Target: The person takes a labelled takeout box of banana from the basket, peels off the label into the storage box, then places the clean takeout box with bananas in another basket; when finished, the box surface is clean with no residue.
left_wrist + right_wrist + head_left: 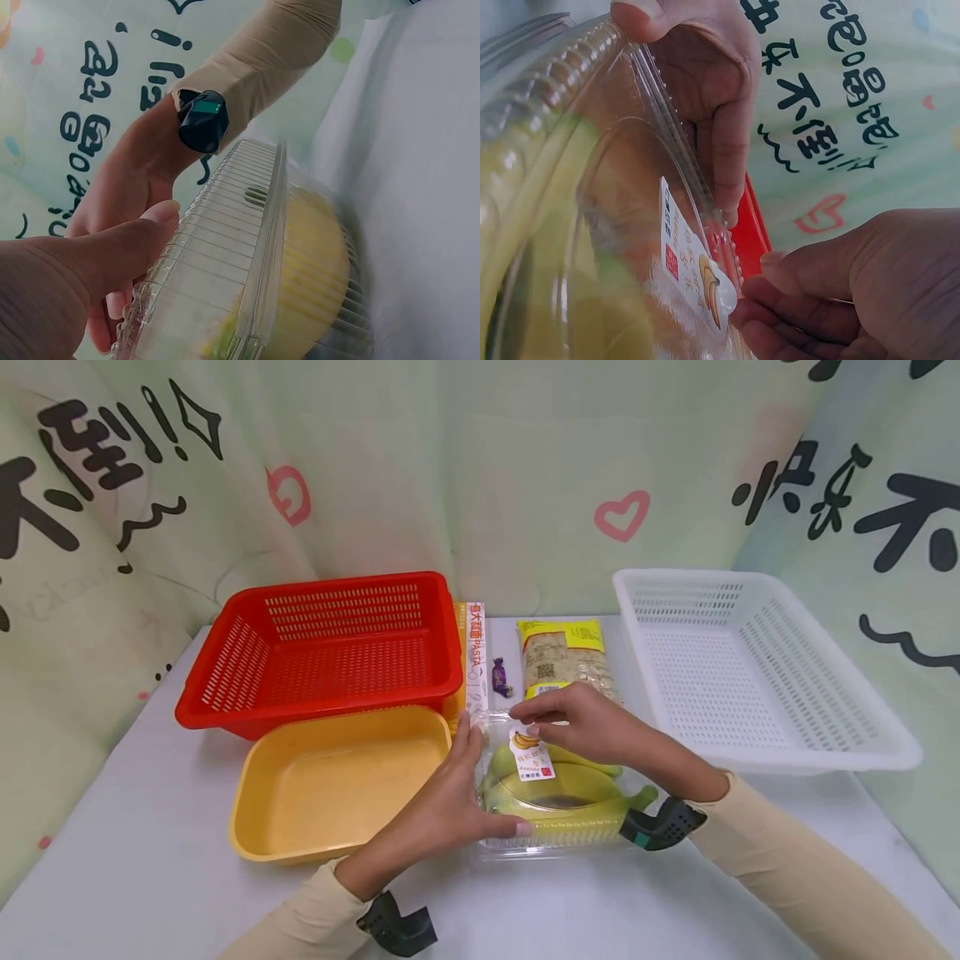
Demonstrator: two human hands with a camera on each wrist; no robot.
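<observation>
A clear plastic clamshell box of bananas (573,793) sits on the table in front of me, its lid down and a white label (534,758) with a banana picture on top. My left hand (450,802) grips the box at its left side, thumb over the front edge and fingers along the far left. Over the box's far left corner, my right hand (581,718) has its fingers bent, fingertips right at the lid's far edge and the label's upper end. The right wrist view shows the right thumb (776,262) close above those fingers.
Left stand a red basket (345,672) and a yellow basin (337,785); right, a white basket (705,685). Behind the box lie a pasta pack (475,652), a purple wrapped candy (501,677) and a yellow-topped bag (566,656). A printed curtain (525,468) hangs behind.
</observation>
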